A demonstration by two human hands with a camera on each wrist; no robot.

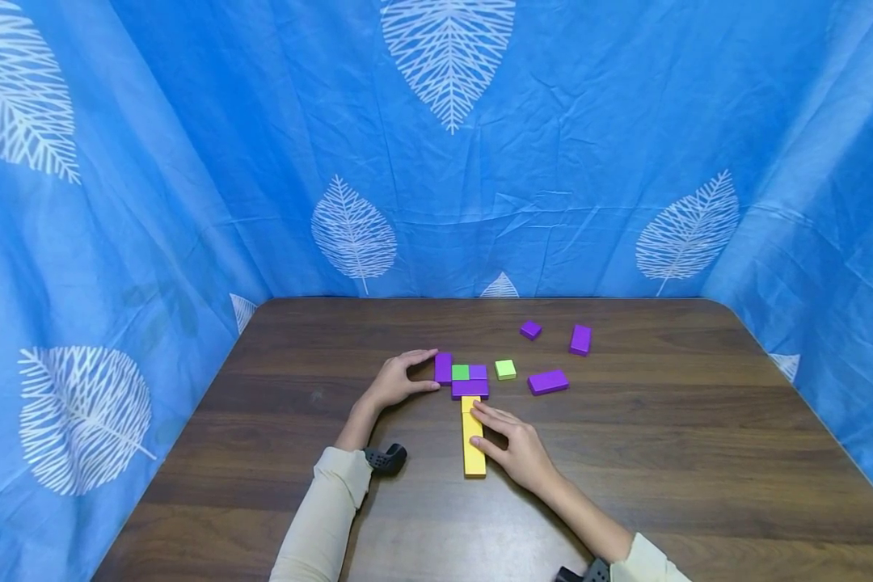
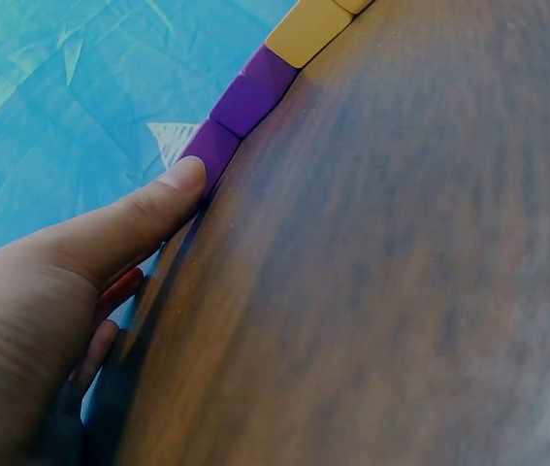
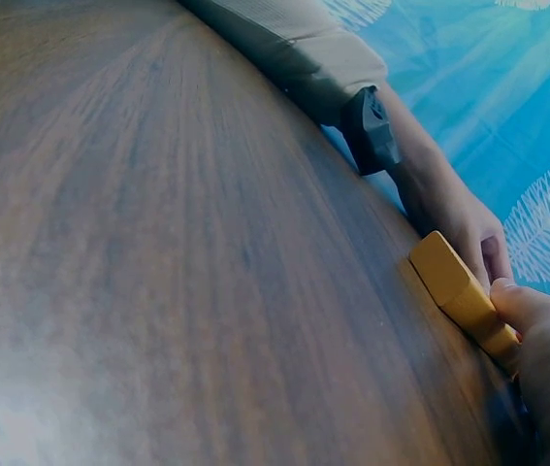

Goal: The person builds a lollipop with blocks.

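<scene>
My left hand [image 1: 390, 383] pinches an upright-lying purple block [image 1: 444, 369] at its ends, its thumb [image 2: 185, 177] on the near end in the left wrist view. Against that block's right side sit a green square block [image 1: 461, 373], a small purple block [image 1: 478, 372] and a long purple block [image 1: 470, 390] below them. A column of yellow blocks [image 1: 474, 461] runs from there toward the near edge. My right hand [image 1: 518, 449] rests on the column from the right, fingers fairly straight; its thumb touches the yellow block [image 3: 449, 277] in the right wrist view.
Right of the arrangement lies a lime block [image 1: 505, 369]. Loose purple blocks lie farther out: a small one [image 1: 530, 330], an upright one [image 1: 580, 340] and a sideways one [image 1: 548, 382]. A blue leaf-print curtain [image 1: 436, 234] hangs behind the brown wooden table [image 1: 698, 453].
</scene>
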